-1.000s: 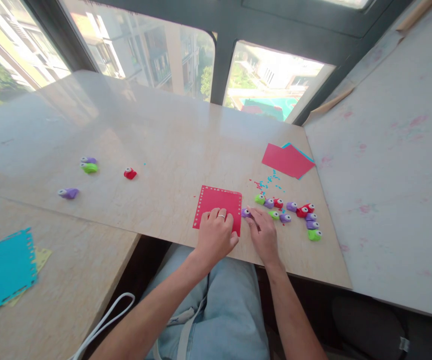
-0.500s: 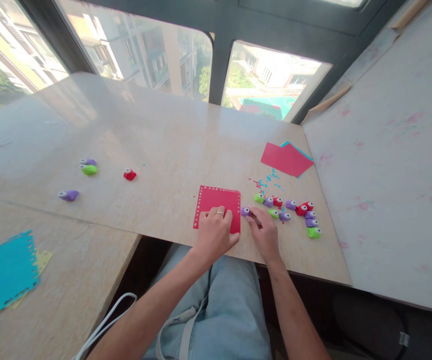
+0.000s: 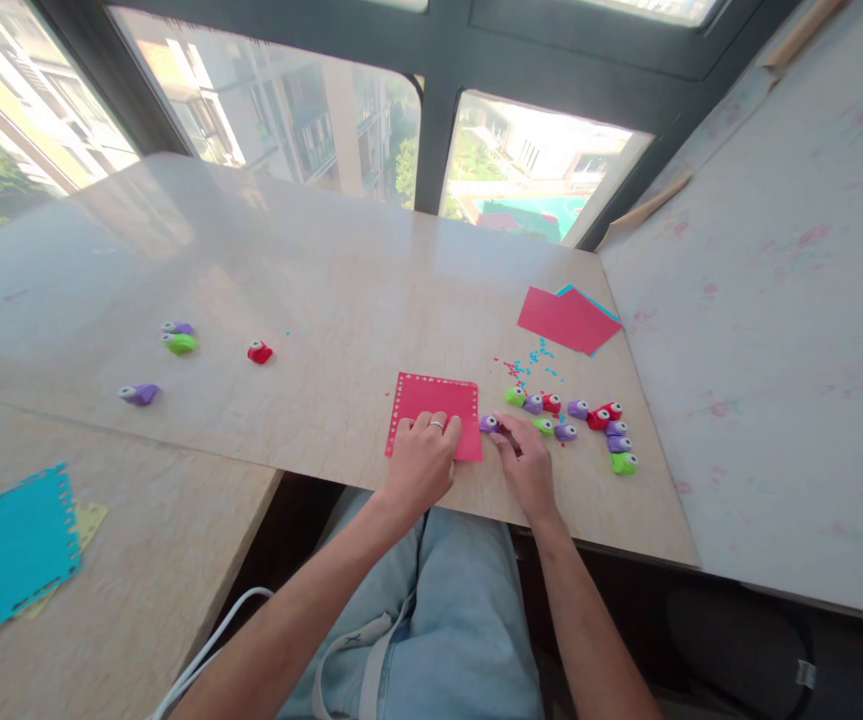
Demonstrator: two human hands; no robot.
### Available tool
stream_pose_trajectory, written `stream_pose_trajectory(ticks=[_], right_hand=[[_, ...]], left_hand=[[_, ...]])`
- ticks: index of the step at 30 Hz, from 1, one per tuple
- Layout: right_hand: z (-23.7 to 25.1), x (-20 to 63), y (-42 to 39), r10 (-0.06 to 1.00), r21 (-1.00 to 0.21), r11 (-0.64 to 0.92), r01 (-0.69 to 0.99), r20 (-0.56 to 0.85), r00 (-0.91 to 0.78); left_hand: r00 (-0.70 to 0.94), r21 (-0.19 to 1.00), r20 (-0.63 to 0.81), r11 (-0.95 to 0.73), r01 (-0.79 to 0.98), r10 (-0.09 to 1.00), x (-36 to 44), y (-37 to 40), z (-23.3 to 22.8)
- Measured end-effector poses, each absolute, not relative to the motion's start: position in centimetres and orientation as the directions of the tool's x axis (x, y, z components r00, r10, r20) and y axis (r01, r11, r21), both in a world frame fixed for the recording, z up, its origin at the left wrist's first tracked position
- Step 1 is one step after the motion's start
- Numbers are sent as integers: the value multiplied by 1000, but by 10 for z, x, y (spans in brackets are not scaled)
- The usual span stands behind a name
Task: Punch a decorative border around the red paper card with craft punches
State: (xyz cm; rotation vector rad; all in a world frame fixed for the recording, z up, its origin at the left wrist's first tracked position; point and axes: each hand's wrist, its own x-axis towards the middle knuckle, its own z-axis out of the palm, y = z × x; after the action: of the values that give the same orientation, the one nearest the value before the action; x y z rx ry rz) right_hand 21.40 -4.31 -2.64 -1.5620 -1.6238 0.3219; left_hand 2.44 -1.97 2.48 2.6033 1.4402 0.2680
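Note:
A red paper sheet (image 3: 431, 398) lies on the windowsill in front of me, with rows of small punched holes along its left, top and right edges. My left hand (image 3: 426, 455) is on its lower part, fingers bent and pressing the paper down; a ring is on one finger. At the sheet's right edge, my right hand (image 3: 525, 455) has its thumb and fingers closed around a purple craft punch (image 3: 489, 424). Just right of that hand stand more craft punches, among them a green punch (image 3: 543, 427) and a purple punch (image 3: 566, 432).
Several other punches, including a red punch (image 3: 600, 419), form a cluster at right. Paper bits (image 3: 540, 356) lie behind them, near red sheets (image 3: 566, 318). Far left are a red punch (image 3: 259, 351) and a purple punch (image 3: 138, 394). Blue punched paper (image 3: 11, 560) lies lower left.
My left thumb, stretched out past the fingers before, is now drawn in, and the sheet's lower right corner has shifted slightly. The right hand stays on the purple punch.

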Motion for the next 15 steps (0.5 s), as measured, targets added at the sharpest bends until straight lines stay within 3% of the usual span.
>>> stream_pose_trajectory(ticks=[7,15], right_hand=[[-28,215,-43,917,-686,192,701,381,121],[-28,216,-43,924,-692,176,700,361,124]], left_hand=[[576,271,299,-646,714,761,11,-22,-6],[567,250,523,-751,611,636,8,-22,-21]])
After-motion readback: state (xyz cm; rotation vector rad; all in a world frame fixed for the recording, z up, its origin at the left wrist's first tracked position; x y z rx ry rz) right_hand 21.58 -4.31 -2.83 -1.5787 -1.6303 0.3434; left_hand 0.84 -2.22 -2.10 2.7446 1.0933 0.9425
